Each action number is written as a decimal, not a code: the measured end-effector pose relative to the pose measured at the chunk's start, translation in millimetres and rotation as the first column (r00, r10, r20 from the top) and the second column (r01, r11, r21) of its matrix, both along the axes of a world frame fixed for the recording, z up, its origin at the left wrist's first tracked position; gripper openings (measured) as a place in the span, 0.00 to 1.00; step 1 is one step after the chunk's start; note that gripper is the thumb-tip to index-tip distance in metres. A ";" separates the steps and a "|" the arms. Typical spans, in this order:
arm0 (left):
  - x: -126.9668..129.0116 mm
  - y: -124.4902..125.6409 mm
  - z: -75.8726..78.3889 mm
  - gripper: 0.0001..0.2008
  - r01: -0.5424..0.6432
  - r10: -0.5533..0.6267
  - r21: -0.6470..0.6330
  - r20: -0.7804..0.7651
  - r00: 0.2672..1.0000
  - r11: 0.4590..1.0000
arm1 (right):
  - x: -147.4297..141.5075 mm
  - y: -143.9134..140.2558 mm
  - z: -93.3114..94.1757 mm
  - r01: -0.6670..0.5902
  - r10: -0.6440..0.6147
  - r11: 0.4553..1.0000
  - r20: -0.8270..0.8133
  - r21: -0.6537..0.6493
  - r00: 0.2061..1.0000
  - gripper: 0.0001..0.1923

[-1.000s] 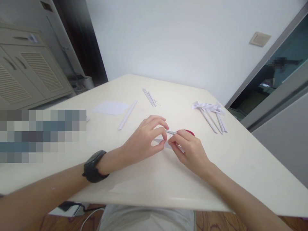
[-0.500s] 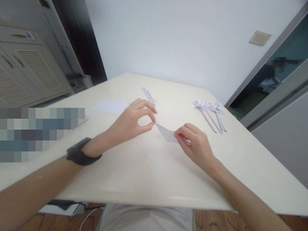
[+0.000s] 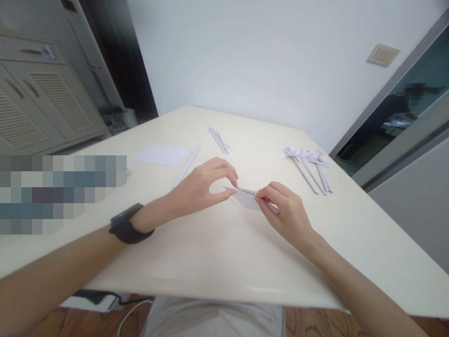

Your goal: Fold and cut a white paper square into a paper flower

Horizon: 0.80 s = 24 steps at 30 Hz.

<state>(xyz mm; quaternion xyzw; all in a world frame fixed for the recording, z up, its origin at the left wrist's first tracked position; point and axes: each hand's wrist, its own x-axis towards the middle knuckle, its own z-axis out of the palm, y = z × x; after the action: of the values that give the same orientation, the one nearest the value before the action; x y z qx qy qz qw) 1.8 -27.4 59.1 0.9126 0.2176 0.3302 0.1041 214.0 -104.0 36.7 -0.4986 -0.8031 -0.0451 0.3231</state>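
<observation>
A small piece of white paper (image 3: 247, 201) is held up above the table, between my two hands. With thumb and forefinger, my left hand (image 3: 208, 185) pinches it near its left corner. My right hand (image 3: 286, 203) is closed on the other end, its fingers pinched together. Along the paper's upper edge runs a thin grey strip, and I cannot tell whether it is a fold or a slim tool. Beyond my left wrist lies a rolled paper stick (image 3: 189, 162), beside flat white sheets (image 3: 159, 154).
Several thin paper sticks (image 3: 218, 139) lie at the middle back of the cream table (image 3: 217, 262). Paper pinwheels on rolled sticks (image 3: 305, 173) lie at the right. A wall stands behind the table. Another person (image 3: 396, 110) shows through the opening at right.
My left hand has moved right and slightly down, closer to my right hand, bringing the paper's left corner inward. The rolled stick behind my left hand now shows. My right hand has hardly moved.
</observation>
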 end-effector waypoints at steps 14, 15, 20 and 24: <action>13.2 -23.9 -11.3 0.05 -0.015 0.010 0.109 0.040 0.999 0.994 | -5.8 -3.3 0.5 -0.037 0.018 0.979 0.099 0.200 0.995 0.06; 14.4 -24.9 -12.2 0.05 -0.009 0.005 0.109 0.042 0.999 0.994 | -7.1 -3.9 0.1 -0.057 0.034 0.977 0.113 0.204 0.993 0.06; 19.7 -28.4 -17.8 0.05 0.001 -0.009 0.114 0.076 0.997 0.993 | -10.9 -5.4 -3.9 -0.101 0.080 0.976 0.113 0.193 0.990 0.06; 22.0 -29.7 -20.6 0.05 -0.006 0.001 0.082 0.059 0.998 0.997 | -11.4 -5.5 -6.1 -0.105 0.091 0.979 0.084 0.176 0.992 0.05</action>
<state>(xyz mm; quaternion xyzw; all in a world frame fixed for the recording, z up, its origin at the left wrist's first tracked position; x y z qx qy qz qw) 23.8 -57.2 38.5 0.9056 0.2023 0.3657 0.0722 202.6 -109.4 30.6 -0.4249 -0.8310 -0.1204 0.3381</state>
